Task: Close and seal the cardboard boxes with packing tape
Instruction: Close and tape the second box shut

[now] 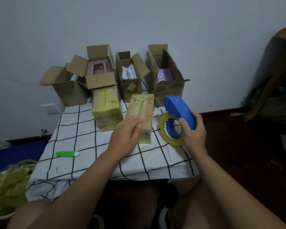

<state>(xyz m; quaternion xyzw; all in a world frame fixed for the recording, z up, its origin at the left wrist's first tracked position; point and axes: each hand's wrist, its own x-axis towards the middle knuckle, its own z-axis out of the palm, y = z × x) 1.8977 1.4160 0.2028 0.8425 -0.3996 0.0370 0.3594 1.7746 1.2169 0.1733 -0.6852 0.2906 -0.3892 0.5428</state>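
A small taped cardboard box lies lengthwise in the middle of the table, and my left hand rests flat on its near end. A blue tape dispenser with a yellowish tape roll is gripped in my right hand, lifted just right of that box. A second taped box lies to its left. Behind them stand several open boxes: one at far left, one with a pink item, one with white packets, one with a purple item.
The table carries a white cloth with a black grid. A green utility knife lies near its front left. Crumpled yellowish tape scraps pile at the lower left. A wooden chair stands at the right over dark floor.
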